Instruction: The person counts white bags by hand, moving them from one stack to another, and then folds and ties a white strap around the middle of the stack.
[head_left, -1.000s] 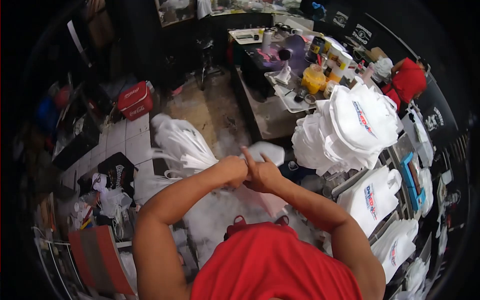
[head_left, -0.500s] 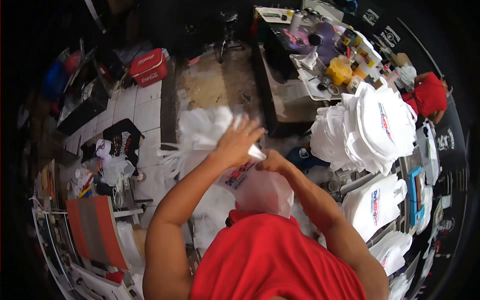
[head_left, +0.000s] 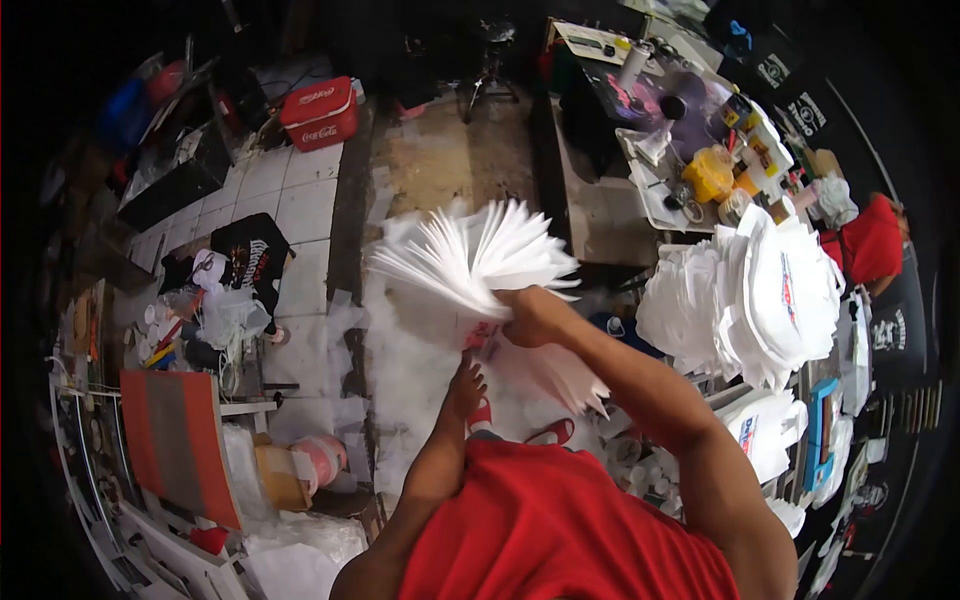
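Note:
My right hand (head_left: 532,318) is closed around the middle of a sheaf of white printed fabric bags (head_left: 480,250). The bags' far ends fan out in many thin layers, while their near ends hang down toward my body, with some red and dark print showing. Below the sheaf and nearer my body, my left hand (head_left: 464,390) has its fingers apart and holds nothing, its fingertips close to the hanging bags.
A tall stack of white printed bags (head_left: 745,295) stands at the right, with more bags (head_left: 760,430) on boards below it. Beyond are a yellow tub (head_left: 709,175) and a person in red (head_left: 868,245). Left are a red cooler (head_left: 320,113) and an orange-and-grey board (head_left: 170,445).
My left hand has come off the sheaf and dropped toward my body. The bags, still in my right hand, have spread into a fan. My view has shifted slightly.

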